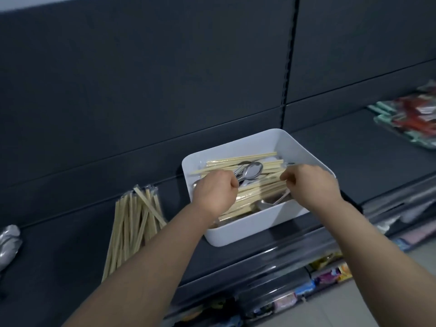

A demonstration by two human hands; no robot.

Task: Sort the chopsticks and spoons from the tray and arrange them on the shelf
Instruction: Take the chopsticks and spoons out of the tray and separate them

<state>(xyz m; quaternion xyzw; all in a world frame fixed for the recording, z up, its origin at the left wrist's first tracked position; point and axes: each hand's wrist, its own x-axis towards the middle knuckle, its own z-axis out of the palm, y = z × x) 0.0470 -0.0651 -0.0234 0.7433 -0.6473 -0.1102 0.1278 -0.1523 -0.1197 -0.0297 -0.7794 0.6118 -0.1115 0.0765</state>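
A white tray (pixel 236 234) is set on the dark shelf (pixel 354 161), filled with chopsticks (pixel 254 197) and steel spoons (pixel 252 172). The left hand (pixel 215 192) is curled round the spoon handles. The right hand (pixel 311 185) is curled at the chopstick ends, and what it holds cannot be told. 1 chopstick pile (pixel 132 232) lies to the left. A silvery bundle (pixel 9 241) is cut off at the left edge. Labels on the lower packets (pixel 328 277) are too blurred to be read.

Red and teal packets (pixel 410 121) stacked far right. Colourful packets (pixel 328 277) seen below, beside pale floor (pixel 389 293). Slotted upright (pixel 289 67) set in dark back panel (pixel 141 79).
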